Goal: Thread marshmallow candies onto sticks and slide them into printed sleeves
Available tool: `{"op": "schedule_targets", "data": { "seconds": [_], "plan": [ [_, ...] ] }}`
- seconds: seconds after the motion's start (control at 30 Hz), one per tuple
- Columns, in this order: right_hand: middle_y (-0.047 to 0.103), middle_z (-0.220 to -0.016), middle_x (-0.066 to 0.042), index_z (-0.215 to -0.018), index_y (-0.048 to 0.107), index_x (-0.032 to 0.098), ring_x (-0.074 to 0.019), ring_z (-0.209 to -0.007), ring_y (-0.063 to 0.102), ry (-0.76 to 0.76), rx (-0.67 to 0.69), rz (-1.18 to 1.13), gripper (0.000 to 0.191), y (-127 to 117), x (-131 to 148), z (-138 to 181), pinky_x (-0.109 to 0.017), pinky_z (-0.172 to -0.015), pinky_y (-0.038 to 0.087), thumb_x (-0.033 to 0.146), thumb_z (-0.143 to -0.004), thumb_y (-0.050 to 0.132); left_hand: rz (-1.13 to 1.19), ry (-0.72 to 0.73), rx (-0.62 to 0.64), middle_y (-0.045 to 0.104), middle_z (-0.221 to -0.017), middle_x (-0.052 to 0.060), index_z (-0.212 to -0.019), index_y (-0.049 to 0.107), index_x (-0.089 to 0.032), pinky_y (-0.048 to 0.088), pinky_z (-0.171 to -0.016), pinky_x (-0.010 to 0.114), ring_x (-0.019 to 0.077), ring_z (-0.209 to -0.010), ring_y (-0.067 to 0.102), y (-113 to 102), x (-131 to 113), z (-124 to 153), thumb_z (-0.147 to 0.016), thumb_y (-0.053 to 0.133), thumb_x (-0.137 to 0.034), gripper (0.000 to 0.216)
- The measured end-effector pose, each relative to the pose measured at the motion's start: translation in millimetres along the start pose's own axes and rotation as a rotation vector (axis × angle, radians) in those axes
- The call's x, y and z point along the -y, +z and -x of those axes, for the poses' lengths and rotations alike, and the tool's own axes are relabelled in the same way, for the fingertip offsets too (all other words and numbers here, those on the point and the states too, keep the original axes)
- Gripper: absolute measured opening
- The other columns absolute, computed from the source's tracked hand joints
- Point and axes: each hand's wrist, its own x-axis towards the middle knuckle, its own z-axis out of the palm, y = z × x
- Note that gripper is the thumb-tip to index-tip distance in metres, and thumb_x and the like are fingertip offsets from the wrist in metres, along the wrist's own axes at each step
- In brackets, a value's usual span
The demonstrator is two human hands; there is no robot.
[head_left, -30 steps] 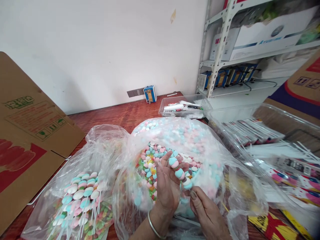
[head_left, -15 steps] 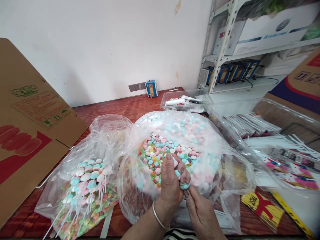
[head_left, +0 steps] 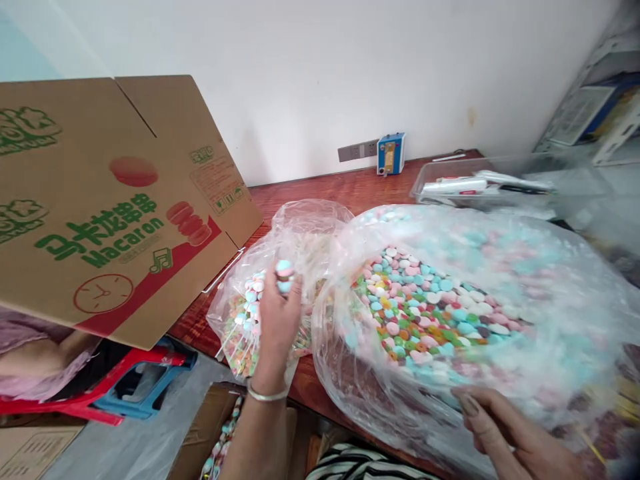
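Note:
My left hand (head_left: 280,320), with a silvery bangle at its wrist, is closed around marshmallow candies (head_left: 285,269), blue and pink, showing above the fingers. It is over a clear bag at the left, beside a pile of marshmallow lollipops (head_left: 250,303) with white sticks. Underneath them show small colourful gummies (head_left: 243,363). My right hand (head_left: 510,433) hovers at the near side of a big clear plastic bag (head_left: 340,340), its thumb and fingers loosely stretched, with nothing visible in them. Inside that bag lie many pastel candies (head_left: 425,297).
A large cardboard carton (head_left: 125,200) stands at the left. By the wall are a blue device (head_left: 391,153) and a clear plastic tray (head_left: 425,190) of pens. Below the table edge sits an open box (head_left: 200,427) of candy strings. Part of another person (head_left: 35,353) shows near a stool (head_left: 135,380).
My hands were together over the big bag, with candies in the left. The left has moved left to the lollipops, and the right has moved away from it. The view has turned left.

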Motion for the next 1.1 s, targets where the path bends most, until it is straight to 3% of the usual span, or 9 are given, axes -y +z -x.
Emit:
{"op": "schedule_targets", "data": {
  "seconds": [0.1, 0.2, 0.27, 0.37, 0.53, 0.6, 0.83, 0.97, 1.1],
  "plan": [
    [0.069, -0.068, -0.001, -0.090, 0.065, 0.025, -0.0175, -0.055, 0.063, 0.055, 0.018, 0.053, 0.031, -19.6, -1.0, -3.0, -0.025, -0.050, 0.048, 0.050, -0.093, 0.048, -0.599, 0.191, 0.049, 0.058, -0.121, 0.018, -0.130, 0.050, -0.013, 0.044, -0.091, 0.040, 0.0295, -0.110, 0.055, -16.6, 35.8, -40.9, -0.087, 0.054, -0.030, 0.046],
    [0.071, -0.081, -0.005, -0.089, 0.065, 0.022, -0.0201, -0.071, 0.066, 0.100, 0.051, 0.114, 0.029, -36.5, 4.2, -1.4, -0.029, -0.062, 0.050, 0.040, -0.096, 0.044, -1.013, 0.205, 0.277, 0.066, -0.102, 0.019, -0.108, 0.063, -0.011, 0.044, -0.087, 0.047, 0.0344, -0.103, 0.059, -8.3, 62.9, -51.6, -0.086, 0.044, -0.018, 0.030],
    [0.070, -0.085, -0.004, -0.090, 0.065, 0.022, -0.0193, -0.075, 0.065, 0.089, 0.178, 0.157, 0.025, -42.1, 9.3, 5.2, -0.029, -0.066, 0.049, 0.032, -0.096, 0.043, -1.093, 0.225, 0.271, 0.068, -0.097, 0.019, -0.104, 0.065, -0.011, 0.044, -0.083, 0.048, 0.0355, -0.098, 0.061, -3.0, 68.2, -48.1, -0.086, 0.043, -0.018, 0.029],
    [0.065, -0.077, -0.001, -0.080, 0.063, 0.023, -0.0164, -0.070, 0.062, 0.053, 0.347, 0.238, 0.027, -39.6, 15.8, 18.7, -0.026, -0.061, 0.045, 0.025, -0.097, 0.042, -0.954, 0.331, 0.136, 0.066, -0.110, 0.021, -0.111, 0.064, -0.011, 0.043, -0.088, 0.051, 0.0365, -0.105, 0.059, -2.3, 56.0, -37.0, -0.089, 0.046, -0.023, 0.031],
    [0.064, -0.078, -0.004, -0.078, 0.064, 0.020, -0.0192, -0.075, 0.060, 0.036, 0.242, 0.562, 0.025, -17.0, 6.0, 24.3, -0.029, -0.066, 0.041, 0.020, -0.096, 0.046, -0.544, 0.499, -0.008, 0.065, -0.118, 0.014, -0.113, 0.065, -0.018, 0.043, -0.096, 0.045, 0.0297, -0.111, 0.058, 10.1, 9.6, -1.1, -0.091, 0.051, -0.026, 0.027],
    [0.065, -0.081, -0.007, -0.078, 0.065, 0.018, -0.0226, -0.079, 0.060, 0.030, 0.261, 0.668, 0.019, -6.9, -0.6, 21.4, -0.032, -0.068, 0.040, 0.016, -0.092, 0.053, -0.366, 0.492, 0.101, 0.068, -0.110, 0.010, -0.111, 0.066, -0.019, 0.047, -0.089, 0.039, 0.0246, -0.100, 0.063, 24.7, -5.7, 21.3, -0.091, 0.052, -0.025, 0.025],
    [0.065, -0.085, -0.007, -0.083, 0.062, 0.018, -0.0227, -0.081, 0.059, 0.061, 0.290, 0.649, 0.014, 2.2, -7.1, 23.3, -0.032, -0.070, 0.040, 0.006, -0.085, 0.055, 0.048, 0.258, 0.954, 0.071, -0.107, 0.007, -0.111, 0.069, -0.024, 0.049, -0.083, 0.032, 0.0211, -0.094, 0.065, 82.4, -1.2, 100.2, -0.089, 0.054, -0.020, 0.027],
    [0.067, -0.085, -0.004, -0.094, 0.062, 0.018, -0.0183, -0.078, 0.062, 0.191, 0.248, 0.302, 0.020, -12.8, -14.5, 25.3, -0.027, -0.069, 0.043, 0.013, -0.094, 0.043, 0.050, 0.142, 1.013, 0.071, -0.102, 0.007, -0.106, 0.070, -0.023, 0.046, -0.087, 0.034, 0.0232, -0.095, 0.063, 95.6, 14.3, 114.5, -0.087, 0.054, -0.020, 0.024],
    [0.068, -0.076, -0.001, -0.093, 0.064, 0.020, -0.0175, -0.070, 0.062, 0.285, 0.238, 0.008, 0.026, -22.4, -10.8, 12.3, -0.026, -0.064, 0.042, 0.025, -0.098, 0.040, 0.118, -0.022, 1.083, 0.069, -0.088, 0.004, -0.099, 0.069, -0.020, 0.048, -0.076, 0.030, 0.0189, -0.081, 0.062, 100.7, 10.2, 114.2, -0.086, 0.057, -0.026, 0.018]
  ]
}}
